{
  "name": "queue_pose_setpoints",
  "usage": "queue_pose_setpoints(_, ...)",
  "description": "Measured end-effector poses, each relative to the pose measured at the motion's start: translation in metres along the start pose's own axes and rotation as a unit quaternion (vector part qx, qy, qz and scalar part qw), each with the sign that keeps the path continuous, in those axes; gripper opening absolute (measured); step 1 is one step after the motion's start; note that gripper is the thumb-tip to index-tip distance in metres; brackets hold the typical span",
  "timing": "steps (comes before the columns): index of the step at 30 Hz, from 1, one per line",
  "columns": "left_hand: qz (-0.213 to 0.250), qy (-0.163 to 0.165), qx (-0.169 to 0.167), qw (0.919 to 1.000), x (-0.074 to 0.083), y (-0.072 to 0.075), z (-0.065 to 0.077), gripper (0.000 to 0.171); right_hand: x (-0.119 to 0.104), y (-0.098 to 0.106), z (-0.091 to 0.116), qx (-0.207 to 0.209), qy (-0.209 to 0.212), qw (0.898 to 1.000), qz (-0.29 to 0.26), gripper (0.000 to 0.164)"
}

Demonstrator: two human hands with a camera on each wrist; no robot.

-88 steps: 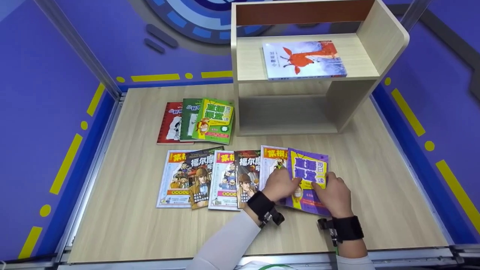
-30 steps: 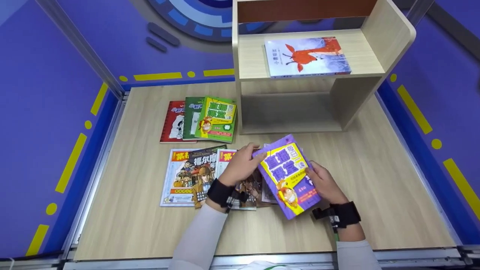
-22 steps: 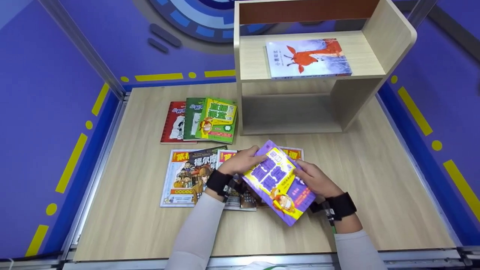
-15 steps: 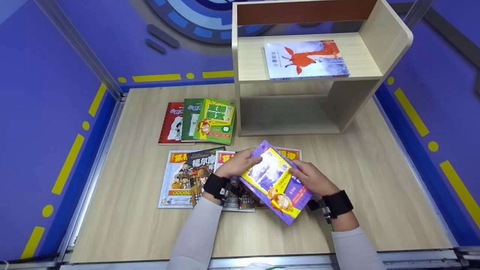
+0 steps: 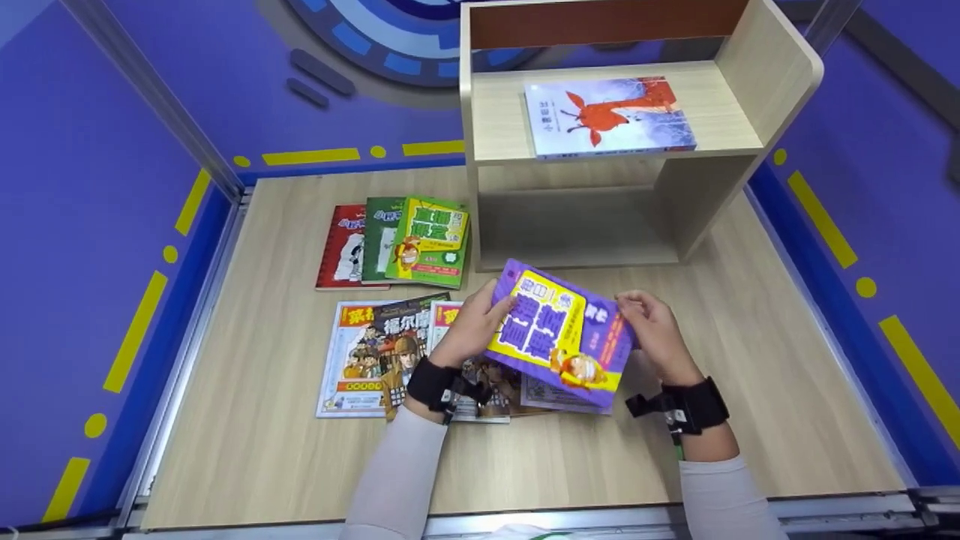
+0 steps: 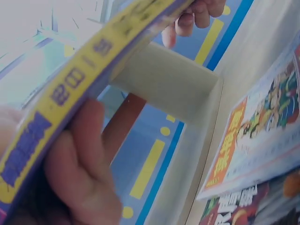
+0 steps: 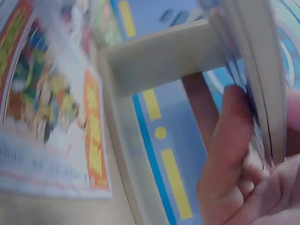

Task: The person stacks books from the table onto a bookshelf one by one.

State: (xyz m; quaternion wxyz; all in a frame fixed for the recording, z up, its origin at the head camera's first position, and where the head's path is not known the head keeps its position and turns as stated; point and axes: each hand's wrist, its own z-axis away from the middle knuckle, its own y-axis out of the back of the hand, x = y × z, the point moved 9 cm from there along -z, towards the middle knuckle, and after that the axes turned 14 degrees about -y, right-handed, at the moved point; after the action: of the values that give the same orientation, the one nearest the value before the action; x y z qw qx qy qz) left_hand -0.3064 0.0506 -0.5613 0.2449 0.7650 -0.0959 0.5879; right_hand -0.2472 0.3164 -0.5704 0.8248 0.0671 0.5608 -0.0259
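Status: mid-handling, by my read — one book, the purple book (image 5: 559, 330), is up in the person's grip, clear of the table (image 5: 247, 465) and over the right end of the front row. On the bookshelf (image 5: 772, 82): the red-deer picture book (image 5: 611, 116) lies flat on the upper board. Not shelved: the red book (image 5: 341, 255), dark green book (image 5: 379, 240) and bright green book (image 5: 431, 244) overlap just left of the unit; the front row starts with the white-bordered comic (image 5: 352, 360) and the brown detective book (image 5: 405, 356), rest partly covered, count unclear.

Hands: both clamped on the purple book. Left hand (image 5: 472, 319) has its upper-left side, thumb on the cover, fingers behind; right hand (image 5: 660, 337) pinches the opposite edge. Book is tilted, cover toward the head camera — title turned sideways.
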Motion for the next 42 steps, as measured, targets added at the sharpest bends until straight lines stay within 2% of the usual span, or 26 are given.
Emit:
queue_pose_setpoints(3, 0.009, 0.002, 0.072, 0.9973, 0.001, 0.006, 0.002, 0.028, 0.005, -0.006, 0.004, 0.000, -0.039, 0.999, -0.036, 0.037)
queue_pose_setpoints(6, 0.016, 0.015, 0.133, 0.9909, -0.004, 0.009, 0.005, 0.028, 0.012, -0.017, 0.006, 0.023, -0.053, 0.998, -0.022, 0.042)
queue_pose_setpoints(8, 0.024, 0.026, 0.153, 0.9876, -0.009, 0.007, 0.006, 0.029, 0.017, -0.022, 0.006, 0.048, -0.052, 0.997, -0.004, 0.044)
queue_pose_setpoints(12, 0.035, 0.048, 0.158, 0.9857, -0.017, -0.003, 0.006, 0.033, 0.026, -0.021, 0.005, 0.099, -0.030, 0.994, 0.042, 0.043)
queue_pose_setpoints(16, 0.049, 0.059, 0.163, 0.9836, -0.022, -0.007, 0.006, 0.033, 0.030, -0.018, 0.004, 0.115, -0.016, 0.990, 0.078, 0.044)
queue_pose_setpoints(22, 0.061, 0.055, 0.171, 0.9819, -0.022, -0.010, 0.009, 0.042, 0.023, -0.013, 0.007, 0.134, -0.001, 0.990, 0.044, 0.038)
queue_pose_setpoints(24, 0.103, 0.051, 0.183, 0.9764, -0.022, -0.011, 0.009, 0.043, 0.019, -0.009, 0.009, 0.146, 0.011, 0.989, 0.019, 0.034)
queue_pose_setpoints(26, 0.161, 0.038, 0.193, 0.9672, -0.021, -0.011, 0.007, 0.044, 0.016, -0.005, 0.010, 0.149, 0.021, 0.989, -0.010, 0.033)
queue_pose_setpoints(28, 0.225, 0.023, 0.195, 0.9544, -0.019, -0.014, 0.006, 0.046, 0.015, 0.000, 0.010, 0.140, 0.024, 0.988, -0.055, 0.038)
queue_pose_setpoints(30, 0.262, 0.003, 0.183, 0.9475, -0.015, -0.016, 0.004, 0.057, 0.015, 0.005, 0.009, 0.125, 0.024, 0.987, -0.096, 0.048)
queue_pose_setpoints(32, 0.267, -0.015, 0.159, 0.9504, -0.011, -0.018, 0.002, 0.069, 0.014, 0.009, 0.008, 0.111, 0.027, 0.986, -0.121, 0.056)
queue_pose_setpoints(35, 0.246, -0.030, 0.120, 0.9614, -0.007, -0.022, 0.001, 0.083, 0.012, 0.013, 0.005, 0.083, 0.036, 0.988, -0.128, 0.061)
queue_pose_setpoints(39, 0.181, -0.044, 0.073, 0.9798, -0.004, -0.025, -0.002, 0.098, 0.010, 0.010, 0.003, 0.026, 0.047, 0.993, -0.108, 0.066)
queue_pose_setpoints(42, 0.112, -0.050, 0.040, 0.9917, -0.003, -0.024, -0.003, 0.107, 0.009, 0.010, 0.001, -0.008, 0.054, 0.997, -0.049, 0.076)
